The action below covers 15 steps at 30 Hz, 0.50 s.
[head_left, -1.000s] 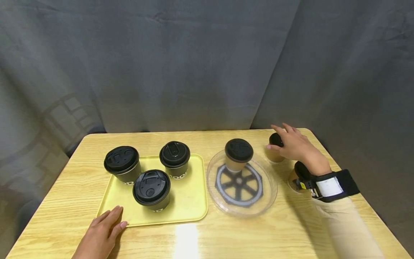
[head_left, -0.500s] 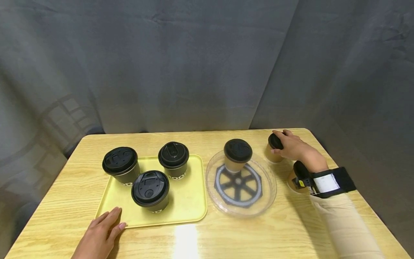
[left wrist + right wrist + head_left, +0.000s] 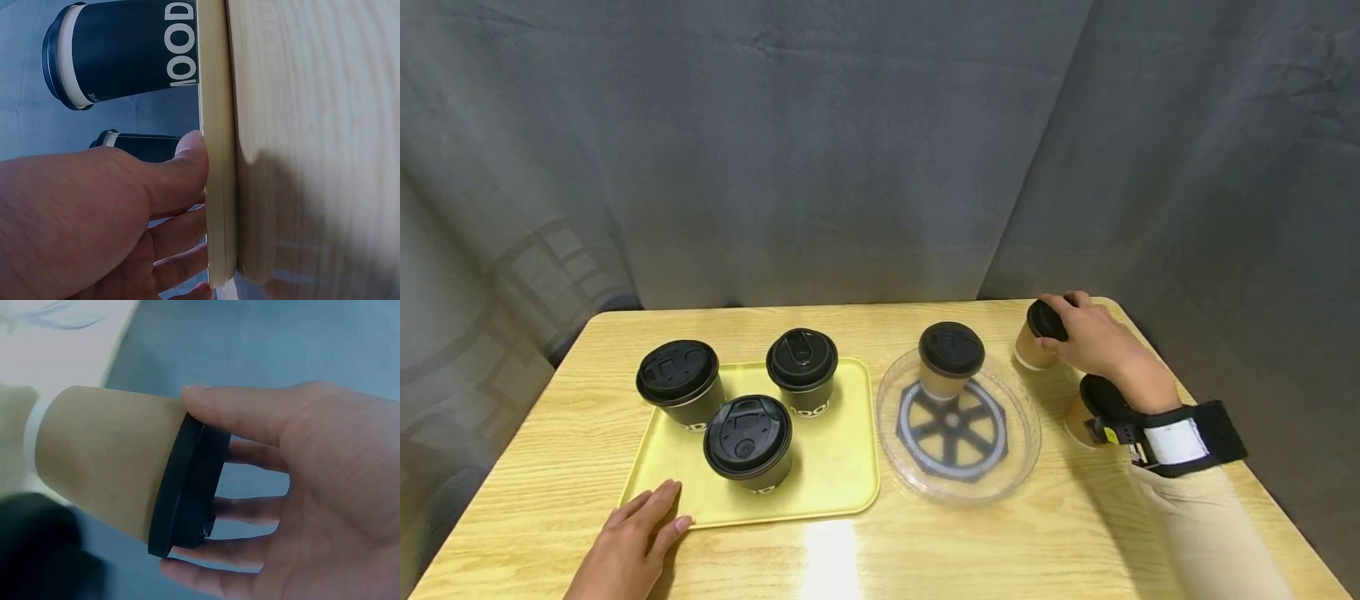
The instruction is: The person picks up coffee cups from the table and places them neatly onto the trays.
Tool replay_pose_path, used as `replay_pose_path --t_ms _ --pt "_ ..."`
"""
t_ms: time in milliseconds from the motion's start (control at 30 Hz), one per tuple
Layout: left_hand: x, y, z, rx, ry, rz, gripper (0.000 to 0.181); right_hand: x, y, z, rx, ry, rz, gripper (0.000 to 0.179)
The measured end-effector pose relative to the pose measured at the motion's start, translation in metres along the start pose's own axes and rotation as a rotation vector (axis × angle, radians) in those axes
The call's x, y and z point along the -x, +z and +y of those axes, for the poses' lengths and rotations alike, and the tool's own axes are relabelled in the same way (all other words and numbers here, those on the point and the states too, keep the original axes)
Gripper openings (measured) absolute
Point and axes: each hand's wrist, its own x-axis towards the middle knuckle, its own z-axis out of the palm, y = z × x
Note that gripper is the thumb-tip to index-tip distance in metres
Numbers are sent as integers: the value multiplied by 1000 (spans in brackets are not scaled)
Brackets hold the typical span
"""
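Observation:
My right hand (image 3: 1097,337) grips a small brown paper cup (image 3: 1032,347) by its black lid at the back right of the table. In the right wrist view, the thumb lies along the cup's (image 3: 106,456) side, and the fingers reach round the lid (image 3: 190,487). Whether its base is just off the tabletop I cannot tell. At the front left corner of the yellow tray (image 3: 835,479) rests my left hand (image 3: 625,546), fingers extended on it. The left wrist view has its thumb touching the tray's rim (image 3: 219,187). Several black lidded cups, one of them here (image 3: 748,442), stand on the tray.
A clear round dish (image 3: 958,492) with a dark spoked wheel shape under or in it sits right of the tray. One brown cup (image 3: 945,379) stands in it. Another brown cup (image 3: 1078,417) is partly behind my right wrist. A grey curtain (image 3: 820,167) hangs behind.
My right hand has closed on the lidded brown cup, which now stands slightly farther back and more tilted. The left hand has stayed on the tray corner.

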Motion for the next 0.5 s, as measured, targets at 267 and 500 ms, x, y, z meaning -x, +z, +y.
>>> replay_pose_path --t_ms 267,500 --pt "-2 -4 0 -5 -24 -45 55 54 -30 -36 96 -42 119 74" --pt "-1 -6 -1 -15 -22 -55 55 89 -23 -67 143 -211 261 73"
